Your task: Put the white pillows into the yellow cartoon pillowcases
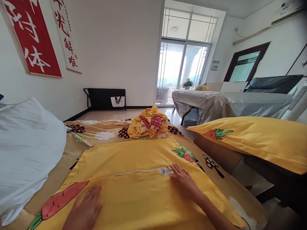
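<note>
A yellow pillowcase (134, 159) printed with carrots lies spread flat on the bed in front of me. My left hand (85, 209) rests flat on its near left part, fingers stretched out, beside a large carrot print. My right hand (183, 182) lies flat further up on the right, fingertips touching a white seam line that runs across the fabric. Neither hand holds anything.
A white pillow (26, 150) lies at the left. A crumpled pile of yellow and red checked cloth (148, 126) sits at the bed's far end. A yellow-cased pillow (259, 139) rests on a box at the right. A covered table (230, 103) stands beyond.
</note>
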`<state>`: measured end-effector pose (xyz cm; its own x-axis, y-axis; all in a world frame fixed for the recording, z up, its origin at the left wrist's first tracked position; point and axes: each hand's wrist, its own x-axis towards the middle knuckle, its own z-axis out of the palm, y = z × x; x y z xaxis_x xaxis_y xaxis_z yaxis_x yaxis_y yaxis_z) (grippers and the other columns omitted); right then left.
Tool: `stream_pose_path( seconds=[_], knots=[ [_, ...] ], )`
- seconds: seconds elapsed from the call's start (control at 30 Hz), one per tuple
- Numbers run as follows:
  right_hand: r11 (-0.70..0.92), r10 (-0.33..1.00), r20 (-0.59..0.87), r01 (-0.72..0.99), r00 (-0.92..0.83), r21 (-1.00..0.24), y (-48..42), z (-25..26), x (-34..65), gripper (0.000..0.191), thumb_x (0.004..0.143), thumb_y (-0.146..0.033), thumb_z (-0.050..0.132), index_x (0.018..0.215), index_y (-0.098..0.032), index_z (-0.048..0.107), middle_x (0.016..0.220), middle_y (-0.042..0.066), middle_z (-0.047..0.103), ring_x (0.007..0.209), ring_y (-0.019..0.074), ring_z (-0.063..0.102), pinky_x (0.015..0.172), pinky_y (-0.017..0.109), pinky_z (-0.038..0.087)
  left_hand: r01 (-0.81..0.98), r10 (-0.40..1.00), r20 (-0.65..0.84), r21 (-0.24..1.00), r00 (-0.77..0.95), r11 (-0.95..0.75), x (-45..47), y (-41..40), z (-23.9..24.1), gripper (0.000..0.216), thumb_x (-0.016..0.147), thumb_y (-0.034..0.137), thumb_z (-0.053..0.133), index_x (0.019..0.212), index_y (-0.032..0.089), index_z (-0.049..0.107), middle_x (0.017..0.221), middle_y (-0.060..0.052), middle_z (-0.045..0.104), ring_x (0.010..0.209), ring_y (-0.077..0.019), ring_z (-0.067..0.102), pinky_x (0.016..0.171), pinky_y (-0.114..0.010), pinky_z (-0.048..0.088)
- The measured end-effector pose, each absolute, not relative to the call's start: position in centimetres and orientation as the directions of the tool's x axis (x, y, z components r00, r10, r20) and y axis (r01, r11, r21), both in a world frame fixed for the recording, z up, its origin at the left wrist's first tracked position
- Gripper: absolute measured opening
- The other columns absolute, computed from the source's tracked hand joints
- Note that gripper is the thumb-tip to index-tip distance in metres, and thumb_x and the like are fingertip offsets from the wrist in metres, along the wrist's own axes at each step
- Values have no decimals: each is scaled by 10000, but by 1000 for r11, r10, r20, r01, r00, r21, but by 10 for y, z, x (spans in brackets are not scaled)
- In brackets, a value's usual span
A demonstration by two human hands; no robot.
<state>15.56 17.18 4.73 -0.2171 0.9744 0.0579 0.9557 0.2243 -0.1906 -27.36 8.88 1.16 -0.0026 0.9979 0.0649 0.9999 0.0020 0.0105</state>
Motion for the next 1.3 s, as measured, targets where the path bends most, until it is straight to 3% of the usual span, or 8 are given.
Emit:
stream_pose_path(
  seconds=[0.13,0.23,0.43,0.6,0.9,1.1,1.2,1.3],
  knots=[
    [559,829,172,776,-532,-292,184,68,56,469,951,-288,258,1347,-259,507,1414,-12,483,1319,169,415,1085,297,318,960,953,-130,97,273,-262,-180,156,49,607,861,183,220,1463,134,278,1532,-57,253,1420,-190,227,1151,-417,212],
    [604,797,237,731,-556,-318,202,69,16,478,973,-310,200,1349,-305,495,1403,-55,494,1306,149,430,1083,283,312,961,963,-98,138,252,-238,-156,197,57,580,913,263,175,1460,99,279,1538,-84,236,1426,-209,208,1158,-434,184],
    [463,887,178,810,-427,-360,257,51,36,479,953,-428,253,1384,-353,449,1466,-47,388,1373,162,322,1123,287,242,985,994,-21,138,108,-105,-212,240,35,612,917,510,213,1463,243,281,1555,-39,188,1438,-227,166,1147,-509,147],
    [261,961,150,944,-233,-203,297,34,104,557,961,-456,201,1446,-236,367,1510,22,322,1399,176,265,1132,328,210,991,993,45,81,-109,105,-293,251,17,605,912,498,251,1461,243,280,1556,-50,211,1430,-221,198,1140,-496,163],
    [-81,981,163,985,106,-154,329,35,134,557,944,-272,261,1417,10,351,1492,238,277,1401,309,242,1122,534,130,934,932,142,-84,-335,348,-322,250,21,569,926,337,206,1448,137,312,1541,-133,245,1423,-275,211,1109,-563,194],
    [393,914,203,892,-352,-221,314,36,5,507,947,-383,265,1429,-286,391,1483,-39,376,1383,124,299,1127,255,224,984,988,18,79,156,-157,-208,283,33,575,928,373,202,1443,158,338,1532,-75,266,1418,-192,237,1144,-422,222],
    [564,823,267,780,-502,-271,315,38,-18,491,937,-337,279,1406,-305,424,1454,-2,425,1359,156,351,1127,317,247,984,988,38,91,152,-155,-184,305,28,571,933,400,182,1448,200,329,1537,-42,264,1420,-177,230,1153,-438,196],
    [489,869,228,831,-439,-265,333,40,4,499,942,-399,286,1407,-279,422,1469,3,409,1371,170,330,1129,344,230,994,995,69,88,66,-72,-202,320,23,577,930,437,187,1438,215,348,1534,-57,279,1418,-203,238,1143,-482,189]
  ],
)
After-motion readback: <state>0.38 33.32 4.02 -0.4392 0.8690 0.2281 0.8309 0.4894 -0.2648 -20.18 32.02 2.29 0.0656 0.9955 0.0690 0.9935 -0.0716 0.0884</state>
